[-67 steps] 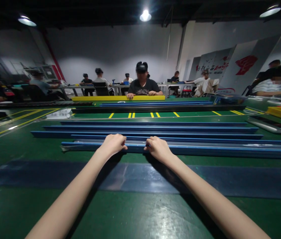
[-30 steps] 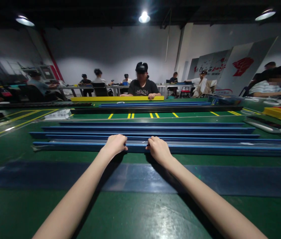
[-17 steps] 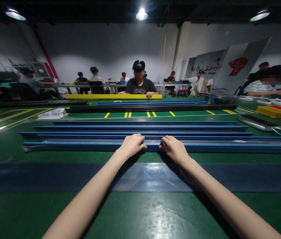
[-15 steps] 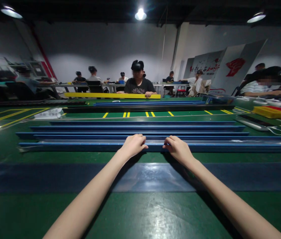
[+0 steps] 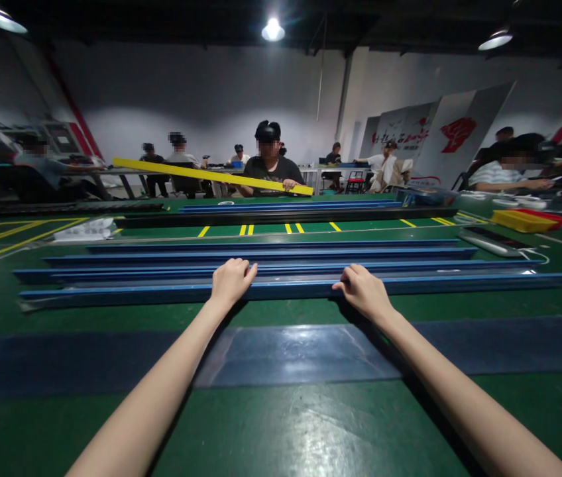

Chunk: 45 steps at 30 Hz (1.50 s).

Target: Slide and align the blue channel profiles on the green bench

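Several long blue rails [image 5: 162,256] lie side by side across the green table. My left hand [image 5: 232,281] has its fingers curled over the nearest blue rail [image 5: 293,290], a little left of the middle. Farther right along that same rail, my right hand [image 5: 364,289] grips it with bent fingers. The fingertips of both hands are partly hidden behind the rail. Closer to me, a long clear plastic strip [image 5: 305,354] lies flat beneath my forearms.
Across the table a person holds a yellow bar [image 5: 211,176] at a slant. A black rail [image 5: 281,216] lies beyond the blue ones. To the right are a phone-like device [image 5: 494,242] with a white cable and a yellow tray [image 5: 519,220]. Papers [image 5: 85,229] lie at left.
My left hand has slid left along the rail, so my hands are wider apart. The nearest rail has shifted left. Across the table, the yellow bar's left end has risen.
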Each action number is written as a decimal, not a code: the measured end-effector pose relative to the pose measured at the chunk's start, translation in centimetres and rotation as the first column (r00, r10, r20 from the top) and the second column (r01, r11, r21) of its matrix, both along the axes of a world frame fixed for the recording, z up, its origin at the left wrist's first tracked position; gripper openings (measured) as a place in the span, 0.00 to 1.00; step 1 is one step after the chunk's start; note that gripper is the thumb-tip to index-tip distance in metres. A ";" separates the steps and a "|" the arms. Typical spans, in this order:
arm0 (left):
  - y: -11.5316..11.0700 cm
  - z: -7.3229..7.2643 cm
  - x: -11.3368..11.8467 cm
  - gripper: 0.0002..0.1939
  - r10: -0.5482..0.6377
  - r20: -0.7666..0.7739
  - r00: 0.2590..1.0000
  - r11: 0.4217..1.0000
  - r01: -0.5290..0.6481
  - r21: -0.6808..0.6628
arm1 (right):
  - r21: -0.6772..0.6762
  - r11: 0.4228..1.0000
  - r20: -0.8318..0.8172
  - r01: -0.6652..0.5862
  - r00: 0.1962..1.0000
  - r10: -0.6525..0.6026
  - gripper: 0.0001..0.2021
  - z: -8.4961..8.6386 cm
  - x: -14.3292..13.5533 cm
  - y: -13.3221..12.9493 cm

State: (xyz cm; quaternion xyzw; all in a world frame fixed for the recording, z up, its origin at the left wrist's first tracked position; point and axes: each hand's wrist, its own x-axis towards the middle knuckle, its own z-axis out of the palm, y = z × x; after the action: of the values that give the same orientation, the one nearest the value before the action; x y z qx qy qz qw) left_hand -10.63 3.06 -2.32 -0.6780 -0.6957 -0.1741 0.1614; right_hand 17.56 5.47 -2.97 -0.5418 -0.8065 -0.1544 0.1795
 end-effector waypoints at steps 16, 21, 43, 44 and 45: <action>3.1 -1.3 -2.6 0.13 0.041 -0.109 0.993 0.963 -0.011 0.268 | -0.025 1.000 0.045 0.011 0.999 -0.010 0.10 0.2 -1.1 1.8; 4.2 -1.5 -3.6 0.12 0.052 -0.119 0.992 0.953 -0.014 0.303 | -0.045 0.999 0.051 -0.021 0.998 0.023 0.09 0.3 -1.8 2.9; 7.1 -1.2 -6.5 0.12 0.043 -0.124 0.991 0.983 -0.020 0.181 | -0.160 0.984 0.052 -0.077 0.995 0.086 0.11 1.3 -4.6 6.9; 7.1 -1.1 -6.5 0.12 0.032 -0.115 0.993 0.987 -0.013 0.163 | -0.172 0.980 0.063 -0.097 0.992 0.109 0.11 1.4 -4.6 7.0; 7.2 -0.9 -6.5 0.11 0.018 -0.108 0.994 0.990 -0.003 0.142 | -0.194 0.973 0.071 -0.127 0.987 0.143 0.11 1.6 -4.5 7.3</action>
State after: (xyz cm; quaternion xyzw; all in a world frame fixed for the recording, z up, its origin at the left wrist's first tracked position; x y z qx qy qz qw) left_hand -17.16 10.21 -3.24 -0.6695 -0.6754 -0.1851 0.2477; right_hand 13.10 12.76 -1.33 -0.4931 -0.8594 -0.0873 0.1033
